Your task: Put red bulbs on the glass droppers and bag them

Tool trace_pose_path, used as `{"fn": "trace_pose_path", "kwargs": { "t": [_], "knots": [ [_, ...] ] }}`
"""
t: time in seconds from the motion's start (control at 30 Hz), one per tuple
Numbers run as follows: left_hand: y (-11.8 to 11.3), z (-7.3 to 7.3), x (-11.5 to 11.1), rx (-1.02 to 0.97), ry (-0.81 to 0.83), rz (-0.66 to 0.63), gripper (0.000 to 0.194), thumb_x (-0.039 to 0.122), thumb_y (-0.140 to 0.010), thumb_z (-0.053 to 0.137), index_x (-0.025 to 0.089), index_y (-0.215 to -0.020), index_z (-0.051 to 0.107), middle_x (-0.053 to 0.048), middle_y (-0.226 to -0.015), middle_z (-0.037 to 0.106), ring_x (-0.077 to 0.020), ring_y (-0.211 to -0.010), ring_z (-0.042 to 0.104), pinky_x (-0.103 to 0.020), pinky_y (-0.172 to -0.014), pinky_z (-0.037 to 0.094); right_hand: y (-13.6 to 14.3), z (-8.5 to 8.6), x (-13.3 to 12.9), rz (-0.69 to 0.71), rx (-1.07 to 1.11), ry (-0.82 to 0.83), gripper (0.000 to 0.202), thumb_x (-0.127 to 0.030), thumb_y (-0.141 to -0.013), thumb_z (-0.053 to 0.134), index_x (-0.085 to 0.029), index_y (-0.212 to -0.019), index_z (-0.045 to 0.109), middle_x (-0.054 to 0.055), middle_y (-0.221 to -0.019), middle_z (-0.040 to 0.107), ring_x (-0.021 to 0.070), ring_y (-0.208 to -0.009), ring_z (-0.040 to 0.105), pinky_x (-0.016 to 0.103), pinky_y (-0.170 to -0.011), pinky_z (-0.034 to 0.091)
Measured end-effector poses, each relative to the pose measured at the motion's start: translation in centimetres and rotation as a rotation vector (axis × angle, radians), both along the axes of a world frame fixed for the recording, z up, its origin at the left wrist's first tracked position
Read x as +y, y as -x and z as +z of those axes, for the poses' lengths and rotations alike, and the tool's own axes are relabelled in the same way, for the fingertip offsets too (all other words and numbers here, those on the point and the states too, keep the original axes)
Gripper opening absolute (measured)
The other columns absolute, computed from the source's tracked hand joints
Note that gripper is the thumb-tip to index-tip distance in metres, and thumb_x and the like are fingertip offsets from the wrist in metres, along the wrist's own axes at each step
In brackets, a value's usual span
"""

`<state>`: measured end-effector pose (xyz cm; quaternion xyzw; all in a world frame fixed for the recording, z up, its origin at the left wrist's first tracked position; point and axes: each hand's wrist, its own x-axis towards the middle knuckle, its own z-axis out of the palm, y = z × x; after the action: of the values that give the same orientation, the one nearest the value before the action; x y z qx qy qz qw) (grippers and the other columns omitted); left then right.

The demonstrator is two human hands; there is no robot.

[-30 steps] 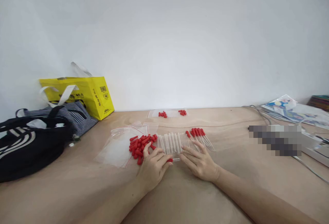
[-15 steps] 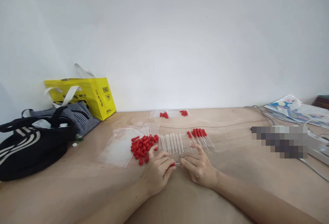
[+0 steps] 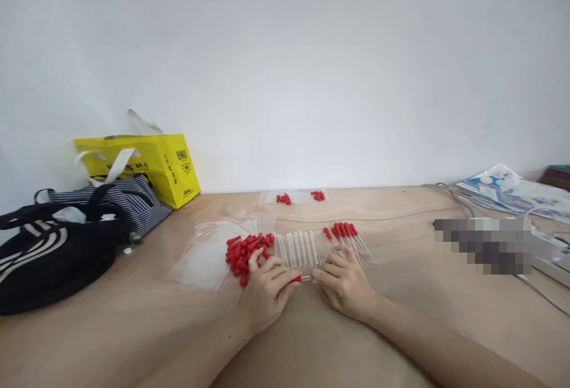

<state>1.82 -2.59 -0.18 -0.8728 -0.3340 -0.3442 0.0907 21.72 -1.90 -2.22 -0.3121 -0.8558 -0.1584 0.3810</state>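
My left hand [image 3: 268,293] pinches a red rubber bulb [image 3: 297,279] between thumb and fingers. A clear thin tube [image 3: 306,278] runs from that bulb to the fingertips of my right hand [image 3: 346,284], which are closed on it. Beyond my hands lies a row of clear tubes [image 3: 300,248], side by side. To its left is a pile of red bulbs [image 3: 243,252], partly covered by my left fingers. At the row's right end, several tubes with red bulbs on them [image 3: 347,230] lie slanted.
Clear zip bags [image 3: 200,260] lie left of the pile. Another bag [image 3: 266,198] with small red bulbs is near the wall. Black bag [image 3: 57,263], striped bag [image 3: 145,204] and yellow bag [image 3: 173,168] stand left. A power strip [image 3: 550,257], cables and printed sheets [image 3: 494,183] are right.
Both hands have moved slightly away from me and a little left with the bulb and tube. More of the tube shows between them.
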Motion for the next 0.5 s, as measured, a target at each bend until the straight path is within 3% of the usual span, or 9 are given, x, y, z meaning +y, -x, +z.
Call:
{"fn": "trace_pose_path", "kwargs": {
  "t": [0.33,0.43,0.5],
  "knots": [
    [0.06,-0.59,0.34,0.051,-0.025,-0.025,0.033,0.015,-0.083,0.038,0.032,-0.105,0.055,0.003,-0.069,0.063,-0.0162,-0.073,0.051,-0.050,-0.092,0.009,0.64,-0.43,-0.38,-0.028,-0.046,0.023,0.015,-0.014,-0.079,0.043,-0.018,-0.078,0.058,-0.002,-0.056,0.053,0.0117,-0.063,0.039,0.034,-0.078,0.021],
    [0.21,-0.33,0.34,0.083,0.025,0.057,0.034,0.021,-0.083,0.041,0.032,-0.116,0.046,0.001,-0.081,0.063,-0.0182,-0.083,0.051,-0.049,-0.092,0.010,0.58,0.06,-0.17,-0.086,-0.052,0.044,0.014,-0.016,-0.077,0.045,-0.019,-0.075,0.058,-0.001,-0.061,0.055,0.0126,-0.067,0.041,0.033,-0.076,0.021],
    [0.53,-0.16,0.46,0.082,0.059,0.147,0.043,0.031,-0.081,0.047,0.027,-0.123,0.039,-0.004,-0.095,0.060,-0.0211,-0.092,0.049,-0.049,-0.093,0.011,0.12,0.43,0.35,-0.219,-0.016,0.071,0.015,-0.019,-0.077,0.046,-0.019,-0.070,0.059,0.000,-0.065,0.057,0.0138,-0.069,0.042,0.032,-0.071,0.021]
  ]
}}
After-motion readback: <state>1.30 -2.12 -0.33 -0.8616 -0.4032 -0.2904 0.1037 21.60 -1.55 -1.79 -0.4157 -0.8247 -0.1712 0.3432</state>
